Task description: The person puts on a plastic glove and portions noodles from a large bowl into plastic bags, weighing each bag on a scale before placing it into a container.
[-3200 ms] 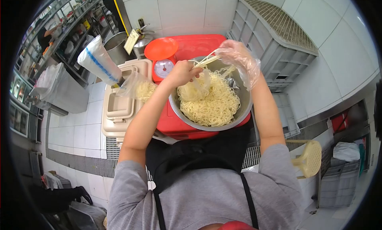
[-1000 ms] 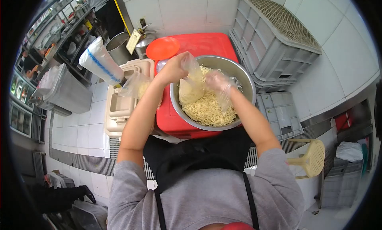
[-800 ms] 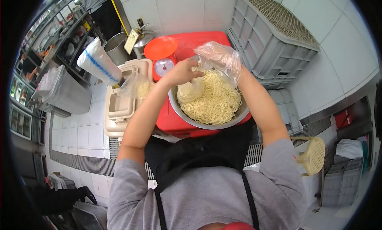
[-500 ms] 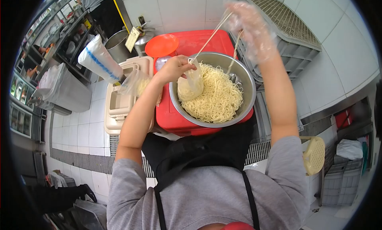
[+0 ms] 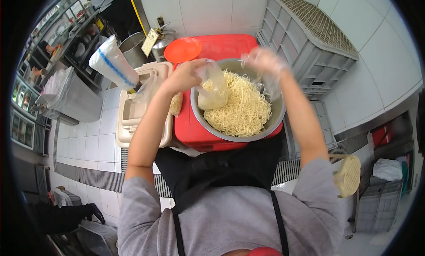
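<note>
My left hand [image 5: 187, 76] is closed on the top of a clear plastic bag [image 5: 215, 88] with noodles inside. The bag rests against the left part of the noodle heap. A wide steel bowl [image 5: 283, 109] holds the pale yellow noodles [image 5: 241, 110]. Over the bowl's far right rim is my right hand [image 5: 264, 63], in a clear plastic glove and smeared by motion. Whether its fingers hold anything cannot be made out. Something shiny [image 5: 264, 88] lies at the right inside the bowl, partly hidden.
The bowl stands on a red box [image 5: 186, 131]. An orange plate [image 5: 183, 50] lies behind it. Left are a beige container [image 5: 133, 116], a white plastic roll with a blue stripe [image 5: 114, 63] and a small noodle bag [image 5: 175, 104]. Grey crates [image 5: 305, 43] stand at the right.
My right hand has come down and slightly left toward the bowl's far rim; the noodle strands hanging from it no longer show. My left hand has shifted slightly left, and the bag's mouth looks wider.
</note>
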`<state>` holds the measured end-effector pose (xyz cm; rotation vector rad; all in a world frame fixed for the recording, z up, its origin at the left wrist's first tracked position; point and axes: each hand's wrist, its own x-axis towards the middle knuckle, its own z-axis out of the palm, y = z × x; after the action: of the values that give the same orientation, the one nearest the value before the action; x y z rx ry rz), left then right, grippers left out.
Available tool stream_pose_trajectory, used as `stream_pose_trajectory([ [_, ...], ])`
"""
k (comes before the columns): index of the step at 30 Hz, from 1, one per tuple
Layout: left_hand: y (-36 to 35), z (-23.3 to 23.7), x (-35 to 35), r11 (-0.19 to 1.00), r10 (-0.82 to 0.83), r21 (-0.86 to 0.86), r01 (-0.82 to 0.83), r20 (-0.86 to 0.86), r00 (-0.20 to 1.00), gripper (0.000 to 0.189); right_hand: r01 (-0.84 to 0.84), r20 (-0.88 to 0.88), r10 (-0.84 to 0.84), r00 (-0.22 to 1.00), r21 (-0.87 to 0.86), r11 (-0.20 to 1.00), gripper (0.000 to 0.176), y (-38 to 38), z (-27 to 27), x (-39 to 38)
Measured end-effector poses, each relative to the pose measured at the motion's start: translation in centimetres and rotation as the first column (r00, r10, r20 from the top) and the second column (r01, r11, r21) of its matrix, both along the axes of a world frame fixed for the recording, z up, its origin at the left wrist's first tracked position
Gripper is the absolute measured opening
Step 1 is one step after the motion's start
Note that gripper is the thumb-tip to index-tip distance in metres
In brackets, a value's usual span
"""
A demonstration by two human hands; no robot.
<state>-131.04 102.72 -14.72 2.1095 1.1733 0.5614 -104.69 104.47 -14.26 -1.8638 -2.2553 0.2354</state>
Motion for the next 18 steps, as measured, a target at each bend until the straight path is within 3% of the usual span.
stream_pose_trajectory([
  [1, 0.1, 0.4, 0.1, 0.999, -0.034, 0.014, 0.033, 0.032, 0.999, 0.057, -0.080, 0.065, 0.083, 0.994, -0.041, 0.996, 0.053, 0.3, -5.0, 0.6],
  [3, 3.2, 2.6, -0.3, 0.999, -0.031, -0.012, 0.031, 0.005, 1.000, 0.059, 0.010, 0.105, 0.018, 0.994, -0.263, 0.965, 0.074, -1.3, -11.8, -0.1],
  [5, 7.7, 4.8, -1.3, 1.000, 0.008, 0.016, -0.007, -0.090, 0.996, 0.060, 0.023, 0.009, -0.022, 1.000, -0.334, 0.942, 0.078, -3.8, -15.4, -1.2],
  [8, 10.8, 8.8, -2.2, 0.993, 0.101, 0.080, -0.088, -0.167, 0.981, 0.059, 0.080, -0.080, -0.109, 0.991, -0.303, 0.950, 0.080, -4.2, -15.9, -1.5],
  [10, 13.3, 9.6, -3.0, 0.990, 0.130, 0.071, -0.118, -0.197, 0.972, 0.059, 0.030, -0.129, -0.071, 0.989, -0.298, 0.954, 0.080, -4.1, -16.6, -0.8],
  [11, 16.2, 8.4, -3.9, 0.901, 0.119, 0.432, 0.039, -0.332, 0.936, 0.058, -0.004, -0.165, -0.046, 0.985, -0.292, 0.956, 0.081, -3.7, -16.7, -0.5],
  [12, 16.4, 8.7, -3.9, 0.674, 0.162, 0.700, 0.235, -0.451, 0.878, 0.057, -0.007, -0.162, -0.040, 0.986, -0.277, 0.961, 0.081, -3.5, -16.7, -0.5],
  [14, 16.1, 7.5, -3.7, 0.695, 0.252, 0.703, 0.149, -0.433, 0.866, 0.060, 0.016, -0.130, -0.057, 0.990, -0.299, 0.954, 0.082, -3.4, -16.9, -0.6],
  [16, 16.3, 4.5, -4.1, 0.719, 0.181, 0.686, 0.112, -0.340, 0.923, 0.060, 0.037, -0.083, -0.065, 0.994, -0.298, 0.954, 0.082, -3.6, -16.6, -1.0],
  [18, 15.5, 1.8, -4.4, 0.782, 0.224, 0.615, 0.099, -0.425, 0.877, 0.057, 0.039, -0.124, -0.081, 0.989, -0.310, 0.950, 0.082, -3.5, -16.9, -0.8],
])
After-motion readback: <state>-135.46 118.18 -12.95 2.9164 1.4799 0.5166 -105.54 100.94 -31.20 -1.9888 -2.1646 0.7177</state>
